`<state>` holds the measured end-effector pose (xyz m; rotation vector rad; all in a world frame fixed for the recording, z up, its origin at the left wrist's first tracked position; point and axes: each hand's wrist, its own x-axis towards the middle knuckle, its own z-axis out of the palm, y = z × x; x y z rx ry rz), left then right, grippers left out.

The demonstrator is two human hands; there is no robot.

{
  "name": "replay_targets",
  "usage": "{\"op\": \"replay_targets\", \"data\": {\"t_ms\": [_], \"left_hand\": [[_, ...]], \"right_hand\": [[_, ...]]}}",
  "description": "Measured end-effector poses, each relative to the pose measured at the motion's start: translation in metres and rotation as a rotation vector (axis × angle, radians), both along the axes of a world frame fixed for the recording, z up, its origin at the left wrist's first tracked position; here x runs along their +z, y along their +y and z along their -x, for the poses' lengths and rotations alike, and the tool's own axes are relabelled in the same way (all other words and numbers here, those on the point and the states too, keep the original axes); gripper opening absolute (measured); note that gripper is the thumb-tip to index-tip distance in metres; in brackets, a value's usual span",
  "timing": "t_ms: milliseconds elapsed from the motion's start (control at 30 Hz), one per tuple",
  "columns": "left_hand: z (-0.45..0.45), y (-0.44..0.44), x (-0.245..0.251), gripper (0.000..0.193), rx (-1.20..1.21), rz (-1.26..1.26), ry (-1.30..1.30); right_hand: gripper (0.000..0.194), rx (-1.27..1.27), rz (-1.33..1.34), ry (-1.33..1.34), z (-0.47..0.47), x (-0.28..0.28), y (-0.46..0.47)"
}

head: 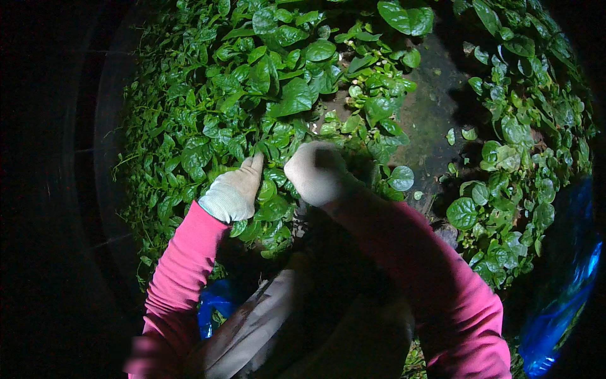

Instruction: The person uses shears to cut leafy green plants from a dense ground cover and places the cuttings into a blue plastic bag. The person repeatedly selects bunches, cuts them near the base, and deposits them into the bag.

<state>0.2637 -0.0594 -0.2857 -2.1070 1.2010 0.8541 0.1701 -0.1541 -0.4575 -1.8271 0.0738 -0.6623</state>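
Dense leafy green plants (pixel 293 97) with broad, glossy leaves grow before me. My left hand (pixel 239 187), in a pale knit glove below a pink sleeve, reaches in among the leaves. Its fingers point up and inward, partly behind foliage, and whether they grip a stem cannot be told. Just to its right, my right hand (pixel 315 173), in a similar glove, is bent over the plants. Its fingers are hidden by the back of the hand and by shadow, so what it holds does not show. A few leaves show between the two hands.
A dark soil path (pixel 421 113) runs to the right of the plants, with a second leafy row (pixel 513 156) beyond it. A blue plastic bag (pixel 563 312) lies at the lower right. More blue plastic (pixel 207 310) shows by my left forearm. The far left is dark.
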Motion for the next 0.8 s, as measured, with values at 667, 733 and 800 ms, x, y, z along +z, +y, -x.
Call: {"op": "replay_targets", "data": {"t_ms": [667,733,800], "left_hand": [[0.076,0.027,0.075,0.073,-0.122,0.144,0.141],[0.072,0.008,0.079,0.081,-0.056,0.187,0.200],[0.051,0.002,0.074,0.084,-0.091,0.318,0.209]], "right_hand": [[0.012,-0.041,0.354,0.325,0.046,0.052,-0.031],[0.012,-0.039,0.364,0.333,0.046,0.049,-0.033],[0.012,-0.026,0.392,0.382,0.047,0.052,-0.036]]}}
